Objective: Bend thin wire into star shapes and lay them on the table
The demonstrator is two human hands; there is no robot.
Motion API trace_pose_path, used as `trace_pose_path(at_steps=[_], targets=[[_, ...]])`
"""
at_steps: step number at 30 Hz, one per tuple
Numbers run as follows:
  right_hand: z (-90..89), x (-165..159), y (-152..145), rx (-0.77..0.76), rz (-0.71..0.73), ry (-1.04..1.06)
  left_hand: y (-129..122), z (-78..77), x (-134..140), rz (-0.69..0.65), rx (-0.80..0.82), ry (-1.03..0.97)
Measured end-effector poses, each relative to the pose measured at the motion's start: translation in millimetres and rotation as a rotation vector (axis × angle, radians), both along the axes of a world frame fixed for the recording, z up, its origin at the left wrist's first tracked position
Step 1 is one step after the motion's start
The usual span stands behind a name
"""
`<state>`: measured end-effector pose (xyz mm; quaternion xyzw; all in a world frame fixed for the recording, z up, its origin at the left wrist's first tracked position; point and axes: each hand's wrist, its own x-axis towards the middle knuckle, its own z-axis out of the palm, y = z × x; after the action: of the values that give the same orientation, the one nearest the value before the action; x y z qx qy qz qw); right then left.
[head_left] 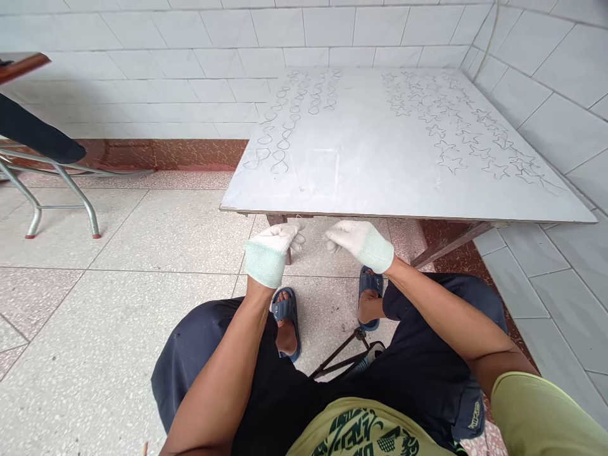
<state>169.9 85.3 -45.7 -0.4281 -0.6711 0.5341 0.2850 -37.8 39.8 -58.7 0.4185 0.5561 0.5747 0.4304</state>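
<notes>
Tabletop point(368, 168) edge blocks low passage just ahead of left hand point(287, 237) and right hand point(346, 239). Above it, bare lane ahead, wire loops point(294, 118) ahead-left, wire stars point(469, 137) ahead-right. Left of left hand: open air above floor point(156, 237).

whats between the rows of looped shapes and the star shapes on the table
In the head view, a stretch of white tabletop lies between them, with some faint pale lines toward its front edge.
</notes>
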Motion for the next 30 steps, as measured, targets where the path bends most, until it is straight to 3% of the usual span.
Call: trace_pose_path(at_steps=[6,10,19,25,30], targets=[[5.3,-7.4,-10.9,0.164,-0.032,-0.218,-5.3,-1.3,4.2,-0.035,-0.032,0.051],[7.0,-6.5,-11.9,0.18,-0.04,-0.174,-2.3,-5.4,5.6,-0.034,-0.025,0.051],[28.8,10.8,7.6,0.114,-0.16,0.028,-8.6,17.0,-10.7,0.125,0.07,0.075],[60.2,53.6,67.8,0.077,-0.329,0.017,-2.6,19.3,-22.8,0.09,-0.04,0.277],[76.4,94.1,135.8,0.125,-0.439,-0.221,-3.5,41.2,-9.9,0.055,-0.111,0.325]])
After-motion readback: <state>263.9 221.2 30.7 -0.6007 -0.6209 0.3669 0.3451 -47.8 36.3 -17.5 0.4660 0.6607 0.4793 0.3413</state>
